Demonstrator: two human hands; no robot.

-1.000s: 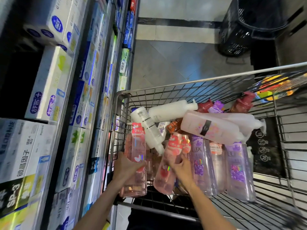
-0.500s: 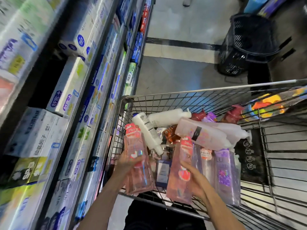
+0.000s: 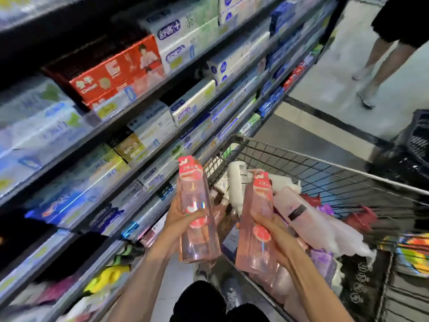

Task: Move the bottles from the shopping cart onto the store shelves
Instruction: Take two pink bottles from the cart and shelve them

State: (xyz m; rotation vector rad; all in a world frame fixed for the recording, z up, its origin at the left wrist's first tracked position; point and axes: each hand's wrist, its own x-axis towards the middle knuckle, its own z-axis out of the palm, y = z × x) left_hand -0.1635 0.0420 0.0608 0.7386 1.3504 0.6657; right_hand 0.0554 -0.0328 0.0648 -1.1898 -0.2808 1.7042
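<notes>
A shopper's left hand (image 3: 185,219) and right hand (image 3: 269,226) each have their grip clamped round a clear pink pump bottle, both lifted out of the wire shopping cart (image 3: 348,180) and held upright, long axes near vertical with pink caps on top. The left pink bottle (image 3: 197,205) hangs over the gap between cart and shelving, so the left hand looks the nearer to the store shelves (image 3: 148,94), which run along the left side and away down the aisle; the right pink bottle (image 3: 257,219) is above the cart's near corner, tilted slightly. Placement would likely mean a swing leftwards. Left in the cart, heaped on their sides: a pale pink bottle with a black label (image 3: 299,212), white bottles (image 3: 236,180), purple and dark red ones. The shelves hold boxed toothpaste, among it a red carton (image 3: 116,73). Farther off stand a black basket (image 3: 415,140) and a bystander's legs (image 3: 380,59)
</notes>
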